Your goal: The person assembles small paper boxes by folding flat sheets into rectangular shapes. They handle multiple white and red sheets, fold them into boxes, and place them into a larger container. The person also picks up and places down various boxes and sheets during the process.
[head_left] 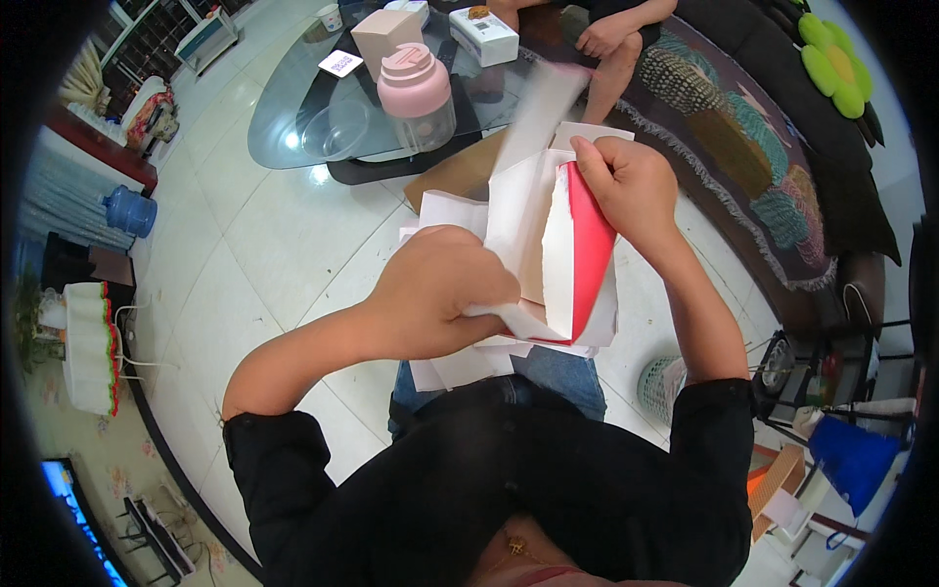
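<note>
One torn red-and-white box (590, 249), held above the lap (559, 377), short of the glass desk's (279, 122) near edge: left hand (421, 293), fingers curled tight on a white flap (526, 321); right hand (631, 191), fingers clenched on the box's upper right edge.

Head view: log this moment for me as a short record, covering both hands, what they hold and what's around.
Left hand: closed on a white flap of the red-and-white carton
Right hand: gripping the carton's upper red side
Carton state: one ragged white edge
Glass table: pink-topped jar, pale box, white pack
Floor, right: lattice basket
</note>
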A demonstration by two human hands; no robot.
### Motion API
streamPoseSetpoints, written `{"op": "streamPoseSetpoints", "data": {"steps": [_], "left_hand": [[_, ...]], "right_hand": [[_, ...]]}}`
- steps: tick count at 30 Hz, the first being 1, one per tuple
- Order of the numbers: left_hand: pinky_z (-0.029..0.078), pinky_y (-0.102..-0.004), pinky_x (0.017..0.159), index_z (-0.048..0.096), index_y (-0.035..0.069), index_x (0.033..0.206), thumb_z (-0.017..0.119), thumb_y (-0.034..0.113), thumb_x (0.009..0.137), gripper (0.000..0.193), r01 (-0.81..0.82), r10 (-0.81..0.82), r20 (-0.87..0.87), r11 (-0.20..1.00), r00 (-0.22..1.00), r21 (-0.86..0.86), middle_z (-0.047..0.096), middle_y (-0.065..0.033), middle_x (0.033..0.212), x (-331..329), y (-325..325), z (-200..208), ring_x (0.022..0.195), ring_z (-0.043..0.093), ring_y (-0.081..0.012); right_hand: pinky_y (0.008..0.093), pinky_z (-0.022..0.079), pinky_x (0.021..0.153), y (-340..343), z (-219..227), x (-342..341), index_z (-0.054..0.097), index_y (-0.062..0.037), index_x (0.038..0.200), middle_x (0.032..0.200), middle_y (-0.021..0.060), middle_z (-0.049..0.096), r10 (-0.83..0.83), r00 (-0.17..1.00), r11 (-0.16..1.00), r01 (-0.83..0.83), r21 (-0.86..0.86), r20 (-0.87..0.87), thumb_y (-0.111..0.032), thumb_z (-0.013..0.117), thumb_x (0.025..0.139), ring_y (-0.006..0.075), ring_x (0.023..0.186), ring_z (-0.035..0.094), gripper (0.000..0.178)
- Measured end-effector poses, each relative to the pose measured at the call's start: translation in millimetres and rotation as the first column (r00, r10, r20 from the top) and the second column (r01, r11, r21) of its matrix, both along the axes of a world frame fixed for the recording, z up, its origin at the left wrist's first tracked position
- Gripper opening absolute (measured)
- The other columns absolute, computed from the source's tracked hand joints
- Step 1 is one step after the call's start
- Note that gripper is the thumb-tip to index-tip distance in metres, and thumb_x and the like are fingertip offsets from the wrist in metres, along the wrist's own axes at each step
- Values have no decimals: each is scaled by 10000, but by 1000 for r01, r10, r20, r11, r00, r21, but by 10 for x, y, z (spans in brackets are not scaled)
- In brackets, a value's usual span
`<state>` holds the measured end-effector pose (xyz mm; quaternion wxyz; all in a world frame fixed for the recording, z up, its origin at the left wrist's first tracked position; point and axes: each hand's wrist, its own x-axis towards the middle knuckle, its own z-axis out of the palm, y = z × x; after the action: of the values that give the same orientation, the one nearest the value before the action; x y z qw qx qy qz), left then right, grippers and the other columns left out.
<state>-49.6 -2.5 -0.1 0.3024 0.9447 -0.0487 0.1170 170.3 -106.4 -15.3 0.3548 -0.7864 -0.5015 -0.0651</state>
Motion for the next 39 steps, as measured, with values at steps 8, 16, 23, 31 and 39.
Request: {"op": "streamPoseSetpoints", "data": {"steps": [8,16,23,31,39], "left_hand": [[197,-490,1090,684,138,861,681,85,675,193,152,-159,-154,987,975,-59,647,-32,889,-221,377,85,959,575,-207],[192,-533,1089,672,150,924,718,47,680,269,59,35,-213,906,976,419,666,-53,920,-89,52,219,1028,582,-214],[271,-482,1034,651,148,747,688,-54,663,221,108,-115,-6,914,993,390,603,-14,722,-102,-124,50,804,607,-180],[202,-518,1071,665,149,768,693,-72,608,274,13,-20,31,977,999,213,616,-3,811,-385,143,108,897,592,-175],[383,-445,942,662,144,825,694,16,638,229,40,-90,145,947,985,318,530,-28,760,-526,106,-266,808,557,-191]], "right_hand": [[348,432,497,98,65,145,621,-26,651,562,108,574,9,922,999,9,46,-387,-367,568,853,240,492,556,400],[326,426,520,197,191,-87,650,-17,718,591,104,585,68,951,997,-71,-1,-301,-418,569,860,207,534,566,434],[279,441,544,242,46,260,653,5,747,636,52,616,30,869,973,88,214,-493,-365,657,829,120,552,539,379],[263,331,458,-90,-165,926,520,-78,676,546,38,485,600,82,793,-195,578,-796,-376,487,945,137,489,464,402],[306,400,724,-133,-447,564,396,-103,645,604,32,362,865,-464,317,211,925,-191,-381,162,1009,168,672,385,514]]}}
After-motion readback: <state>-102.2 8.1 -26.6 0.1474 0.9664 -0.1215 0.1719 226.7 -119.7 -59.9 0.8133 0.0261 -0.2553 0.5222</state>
